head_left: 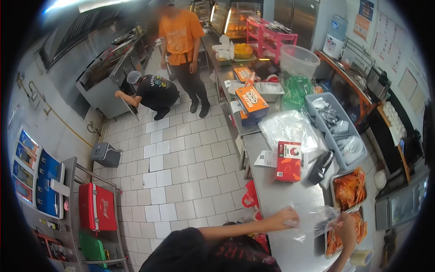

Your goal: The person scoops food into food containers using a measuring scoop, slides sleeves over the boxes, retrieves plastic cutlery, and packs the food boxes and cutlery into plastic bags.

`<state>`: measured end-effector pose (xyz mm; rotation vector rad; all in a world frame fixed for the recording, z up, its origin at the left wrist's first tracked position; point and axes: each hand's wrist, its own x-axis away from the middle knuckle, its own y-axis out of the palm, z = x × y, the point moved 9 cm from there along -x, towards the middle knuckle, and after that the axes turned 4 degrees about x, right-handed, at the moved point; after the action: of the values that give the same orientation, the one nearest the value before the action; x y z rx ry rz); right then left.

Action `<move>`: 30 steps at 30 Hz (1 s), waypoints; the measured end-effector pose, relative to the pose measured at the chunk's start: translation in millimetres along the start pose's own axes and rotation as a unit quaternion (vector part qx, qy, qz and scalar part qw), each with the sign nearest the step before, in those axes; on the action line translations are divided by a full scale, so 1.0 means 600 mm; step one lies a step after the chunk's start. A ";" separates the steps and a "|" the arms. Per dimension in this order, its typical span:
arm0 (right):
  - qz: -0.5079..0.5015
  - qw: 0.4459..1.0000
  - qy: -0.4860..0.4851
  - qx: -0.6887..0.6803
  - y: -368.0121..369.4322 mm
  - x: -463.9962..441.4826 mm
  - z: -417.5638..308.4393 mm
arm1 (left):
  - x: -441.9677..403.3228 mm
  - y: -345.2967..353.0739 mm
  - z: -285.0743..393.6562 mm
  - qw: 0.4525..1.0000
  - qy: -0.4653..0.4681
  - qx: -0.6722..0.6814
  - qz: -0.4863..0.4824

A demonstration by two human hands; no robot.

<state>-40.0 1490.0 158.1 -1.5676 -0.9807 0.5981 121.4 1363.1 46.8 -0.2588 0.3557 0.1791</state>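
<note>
A transparent plastic bag (pixel 310 216) stretches between my two hands above the metal table. My left hand (pixel 284 219) is closed on its left side, fingers pinched together. My right hand (pixel 344 227) grips its right side, over the lower metal tray (pixel 327 245) of orange-red food (pixel 361 230). Just behind it sits a second metal tray (pixel 333 186) with similar food (pixel 350 190). A red printed box (pixel 288 162) with a paper receipt (pixel 266 158) and a black stapler (pixel 321 167) lie beyond my hands.
Transparent plastic bags (pixel 290 129), a blue-grey bin (pixel 358 144) of packaged utensils and orange boxes (pixel 250 104) cover the table further back. A roll of tape (pixel 361 257) lies at right. Across the tiled floor (pixel 181 154), one person (pixel 156 93) crouches and another (pixel 182 41) stands.
</note>
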 end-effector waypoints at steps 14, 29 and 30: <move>-0.013 0.979 0.184 0.082 0.282 -0.430 -0.236 | 0.045 0.207 -0.121 0.723 -0.375 0.575 -0.075; 0.210 0.973 0.073 -0.056 -0.078 -0.129 -0.108 | -0.056 0.116 0.010 0.672 -0.425 0.504 -0.338; 0.216 0.971 0.090 -0.056 -0.082 -0.105 -0.086 | -0.056 0.113 0.014 0.665 -0.429 0.498 -0.354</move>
<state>-44.5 1410.3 209.6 -1.9186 -0.5441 0.6927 78.2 1425.6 51.9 0.7990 -0.6408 -0.6768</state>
